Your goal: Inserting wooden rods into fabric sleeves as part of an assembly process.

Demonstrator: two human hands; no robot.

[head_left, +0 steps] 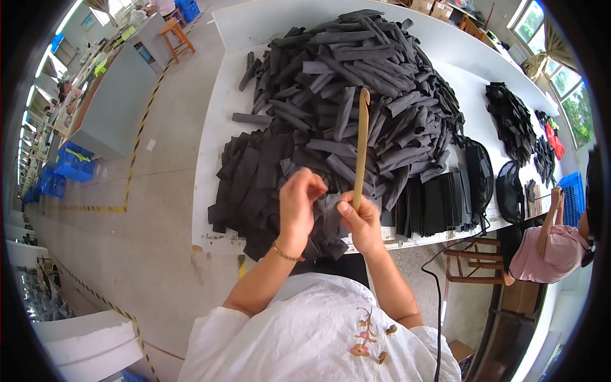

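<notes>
My right hand (361, 224) is closed around the lower end of a slim wooden stick (362, 140) with a hooked tip, which points up and away from me. Beside it, my left hand (298, 207) has its fingers curled inward; whether something small is between them is hidden. A piece of grey cloth (329, 219) shows between the two hands, and I cannot tell if either one grips it. Beyond them rises a big heap of rolled dark grey fabric tubes (375, 76). Flatter dark fabric pieces (245, 184) lie piled to the left of my left hand.
A row of flat black pieces (436, 202) stands at the right of the white table (213, 137), near black mesh items (477, 172). Another dark pile (511, 121) lies farther right. A person in pink (550, 251) sits there by a wooden stool (468, 261). A black cable (438, 286) hangs down.
</notes>
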